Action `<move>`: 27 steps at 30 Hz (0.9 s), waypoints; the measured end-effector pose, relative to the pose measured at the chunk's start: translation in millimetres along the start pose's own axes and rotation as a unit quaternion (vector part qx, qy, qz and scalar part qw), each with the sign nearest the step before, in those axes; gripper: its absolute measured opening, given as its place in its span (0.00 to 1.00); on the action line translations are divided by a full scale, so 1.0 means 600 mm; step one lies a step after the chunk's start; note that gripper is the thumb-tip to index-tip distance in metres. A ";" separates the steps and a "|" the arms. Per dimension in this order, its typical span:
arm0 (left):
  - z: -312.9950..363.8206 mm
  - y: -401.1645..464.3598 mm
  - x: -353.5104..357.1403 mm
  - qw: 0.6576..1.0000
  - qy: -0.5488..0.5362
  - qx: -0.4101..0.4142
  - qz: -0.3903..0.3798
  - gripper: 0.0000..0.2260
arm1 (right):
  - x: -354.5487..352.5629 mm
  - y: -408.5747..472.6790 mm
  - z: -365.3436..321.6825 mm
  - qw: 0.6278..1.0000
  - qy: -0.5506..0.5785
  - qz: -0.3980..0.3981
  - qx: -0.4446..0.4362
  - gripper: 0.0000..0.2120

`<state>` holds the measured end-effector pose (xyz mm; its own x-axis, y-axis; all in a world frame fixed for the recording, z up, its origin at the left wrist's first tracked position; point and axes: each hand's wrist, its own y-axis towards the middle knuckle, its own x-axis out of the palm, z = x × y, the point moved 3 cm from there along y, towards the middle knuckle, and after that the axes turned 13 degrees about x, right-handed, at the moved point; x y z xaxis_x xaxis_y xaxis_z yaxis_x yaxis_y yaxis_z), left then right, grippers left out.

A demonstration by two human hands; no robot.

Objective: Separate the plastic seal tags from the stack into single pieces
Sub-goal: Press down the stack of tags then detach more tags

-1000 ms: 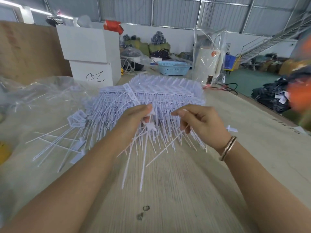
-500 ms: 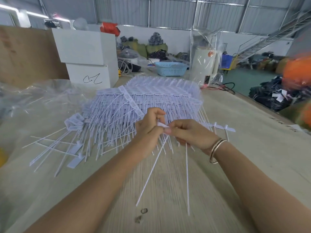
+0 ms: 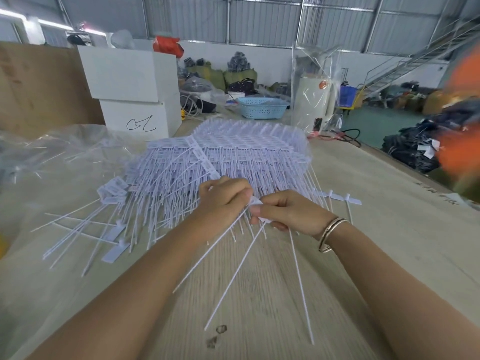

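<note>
Risk: the joined tag heads (image 3: 255,202) could tear unevenly or the loose tails snag the stack (image 3: 233,157) if pulled sideways, dragging more strips off. Left hand (image 3: 223,201) and right hand (image 3: 288,213) are both curled tight, pinching the heads between them just in front of the stack on the table (image 3: 259,294). 3 tails (image 3: 233,276) hang down toward the camera.

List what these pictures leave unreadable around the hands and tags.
- Head view: the tag piece pinched between left hand and right hand; fingers cover its joint.
- Head view: orange shape at right edge, blurred and cut off.
- Head view: print on loose tags, too small.
</note>
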<state>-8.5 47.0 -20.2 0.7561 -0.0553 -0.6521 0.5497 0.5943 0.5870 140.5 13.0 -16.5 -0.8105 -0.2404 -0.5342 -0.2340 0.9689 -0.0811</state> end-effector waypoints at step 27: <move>0.012 0.009 0.027 0.892 -0.415 -0.166 0.069 0.16 | -0.007 -0.004 -0.023 0.958 0.114 0.121 -0.233 0.16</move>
<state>9.3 43.6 -23.8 0.8869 -0.4556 0.0764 0.3991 0.8391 0.3697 137.4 10.7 -2.5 -0.9550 -0.0706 -0.2880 -0.1962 0.8787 0.4352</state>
